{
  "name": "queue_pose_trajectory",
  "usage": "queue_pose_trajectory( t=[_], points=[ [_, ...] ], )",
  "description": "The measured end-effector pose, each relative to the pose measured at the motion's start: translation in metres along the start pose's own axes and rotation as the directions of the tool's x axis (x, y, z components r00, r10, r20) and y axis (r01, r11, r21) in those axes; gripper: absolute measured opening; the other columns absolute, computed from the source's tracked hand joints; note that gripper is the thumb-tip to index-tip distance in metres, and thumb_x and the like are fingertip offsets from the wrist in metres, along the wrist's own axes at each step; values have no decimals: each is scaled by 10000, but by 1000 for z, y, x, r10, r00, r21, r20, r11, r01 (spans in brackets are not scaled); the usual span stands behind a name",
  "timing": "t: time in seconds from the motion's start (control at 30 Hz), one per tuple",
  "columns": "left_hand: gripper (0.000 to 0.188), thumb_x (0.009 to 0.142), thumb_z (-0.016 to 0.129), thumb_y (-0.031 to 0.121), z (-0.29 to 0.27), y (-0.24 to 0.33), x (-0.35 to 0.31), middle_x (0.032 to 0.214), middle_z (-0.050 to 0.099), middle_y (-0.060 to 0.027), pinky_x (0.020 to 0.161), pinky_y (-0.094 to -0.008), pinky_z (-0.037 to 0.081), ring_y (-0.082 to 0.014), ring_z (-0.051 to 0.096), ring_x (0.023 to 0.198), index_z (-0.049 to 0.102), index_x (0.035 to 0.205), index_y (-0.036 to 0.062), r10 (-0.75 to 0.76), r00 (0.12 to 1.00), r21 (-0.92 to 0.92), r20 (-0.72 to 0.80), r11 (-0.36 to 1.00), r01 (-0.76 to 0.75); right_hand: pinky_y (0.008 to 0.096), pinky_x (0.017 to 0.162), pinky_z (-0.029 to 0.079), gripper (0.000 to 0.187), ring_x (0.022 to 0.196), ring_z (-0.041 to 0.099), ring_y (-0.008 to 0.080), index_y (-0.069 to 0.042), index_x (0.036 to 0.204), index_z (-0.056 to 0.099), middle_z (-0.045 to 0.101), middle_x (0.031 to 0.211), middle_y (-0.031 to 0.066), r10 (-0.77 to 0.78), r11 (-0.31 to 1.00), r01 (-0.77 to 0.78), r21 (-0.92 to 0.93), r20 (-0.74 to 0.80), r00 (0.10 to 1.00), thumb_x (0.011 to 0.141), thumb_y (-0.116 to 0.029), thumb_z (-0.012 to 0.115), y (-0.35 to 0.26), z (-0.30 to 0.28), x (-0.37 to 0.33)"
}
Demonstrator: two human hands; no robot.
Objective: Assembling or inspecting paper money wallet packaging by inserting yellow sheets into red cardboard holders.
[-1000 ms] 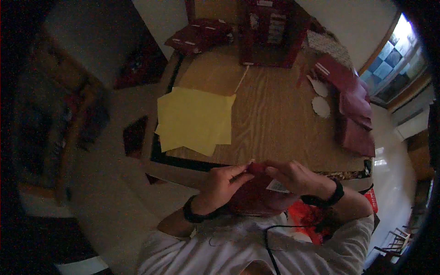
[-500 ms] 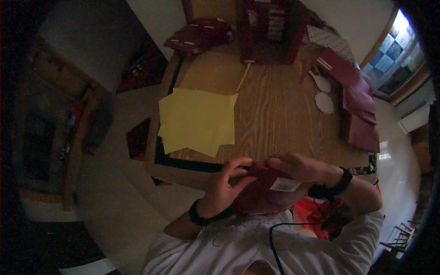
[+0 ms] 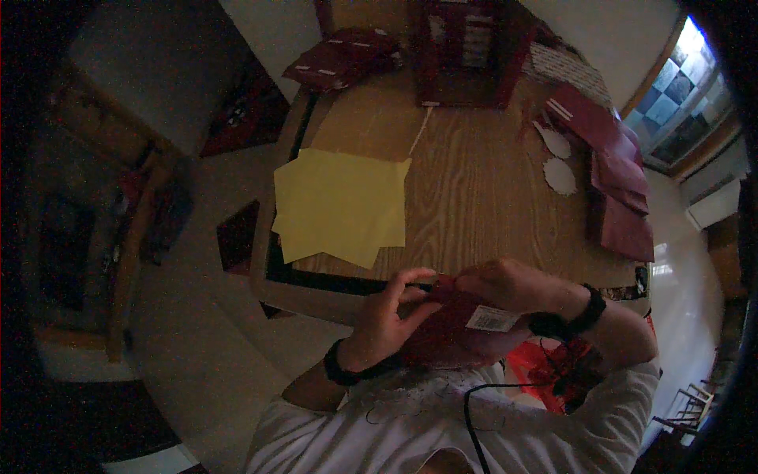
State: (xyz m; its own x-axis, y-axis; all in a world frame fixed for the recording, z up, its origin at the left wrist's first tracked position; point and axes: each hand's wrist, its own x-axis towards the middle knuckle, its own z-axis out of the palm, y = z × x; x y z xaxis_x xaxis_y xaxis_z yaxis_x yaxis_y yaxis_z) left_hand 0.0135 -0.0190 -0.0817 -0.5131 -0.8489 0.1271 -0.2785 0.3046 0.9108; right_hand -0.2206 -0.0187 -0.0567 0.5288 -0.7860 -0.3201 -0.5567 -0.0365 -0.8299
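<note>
Between my chest and the table's near edge I hold a dark red packet (image 3: 450,336) that bears a white barcode label (image 3: 491,318). My left hand (image 3: 387,324) is closed on its left upper edge, thumb and fingers pinching. At the packet's top, my right hand (image 3: 513,288) has its fingers curled down onto the edge. The fingertips of the right hand are partly hidden, and the packet's lower end runs into the shadow by my shirt. A stack of yellow paper sheets (image 3: 341,207) lies on the table just beyond my left hand.
The wooden table (image 3: 482,205) carries a dark red box (image 3: 466,87) at the back and dark red packets (image 3: 343,62) at the back left. Folded dark red pieces (image 3: 620,182) line the right side, beside a white scalloped disc (image 3: 560,176). A black cable (image 3: 467,407) crosses my shirt.
My right hand's fingers have shifted slightly left along the packet's top edge and curled more. The left hand keeps its hold, and the packet has stayed almost in place.
</note>
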Motion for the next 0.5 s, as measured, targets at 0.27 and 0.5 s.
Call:
queue_pose_trajectory(
  t=[0.27,0.5],
  points=[
    [472,801,685,121,-1,0,3,1081,604,-90,743,-313,512,-209,652,883,449,1208,89,-50,998,-59,26,997,51,426,722,510,283,895,615,354,-89,1098,589,635,954,178,-21,935,29,-354,26,999,931,-251,428,-2,1,1],
    [296,804,664,62,-5,-17,10,965,637,-84,749,-295,503,-200,644,870,537,1072,66,75,997,3,3,997,-75,378,689,502,287,800,625,335,-50,1139,556,629,961,178,-323,914,290,-282,-77,943,880,-162,502,1,-2,-17]
  ],
)
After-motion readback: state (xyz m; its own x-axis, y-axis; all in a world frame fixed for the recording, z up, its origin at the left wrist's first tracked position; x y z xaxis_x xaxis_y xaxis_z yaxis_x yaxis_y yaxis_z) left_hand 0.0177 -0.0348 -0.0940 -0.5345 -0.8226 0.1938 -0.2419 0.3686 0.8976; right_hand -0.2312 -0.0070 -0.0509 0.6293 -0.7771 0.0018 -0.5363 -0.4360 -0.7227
